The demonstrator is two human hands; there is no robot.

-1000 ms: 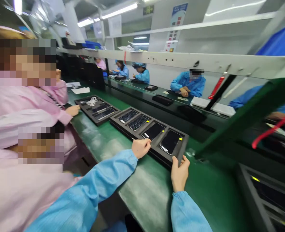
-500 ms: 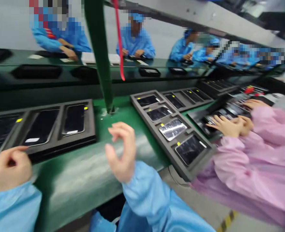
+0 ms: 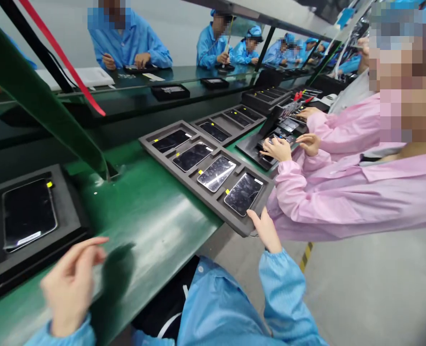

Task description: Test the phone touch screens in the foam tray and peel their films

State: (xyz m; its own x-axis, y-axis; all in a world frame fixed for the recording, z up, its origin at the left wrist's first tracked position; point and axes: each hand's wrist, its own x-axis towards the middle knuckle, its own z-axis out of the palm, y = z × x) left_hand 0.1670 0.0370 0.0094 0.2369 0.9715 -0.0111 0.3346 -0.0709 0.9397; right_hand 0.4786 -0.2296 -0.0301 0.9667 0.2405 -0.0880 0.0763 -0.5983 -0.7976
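A grey foam tray [image 3: 154, 144] lies slantwise on the green belt [image 3: 151, 226] and holds several dark phones, such as the nearest phone [image 3: 244, 193]. My right hand [image 3: 265, 229] grips this tray's near corner, thumb on top of the rim. My left hand [image 3: 72, 283] hovers low over the belt's front edge, fingers loosely apart and holding nothing. It is just in front of a second dark tray [image 3: 65, 192] at the left, which holds a black phone [image 3: 27, 214].
A slanted green post [image 3: 47, 96] and a red strap [image 3: 61, 57] rise from the belt between the two trays. A co-worker in a pink sleeve [image 3: 343, 192] sits close at my right, hands [image 3: 281, 149] on further trays. Workers in blue sit across the line.
The view has swung to the right. My right hand went from raised over the belt to the phone tray's near corner. My left hand came off the left tray's edge and opened.
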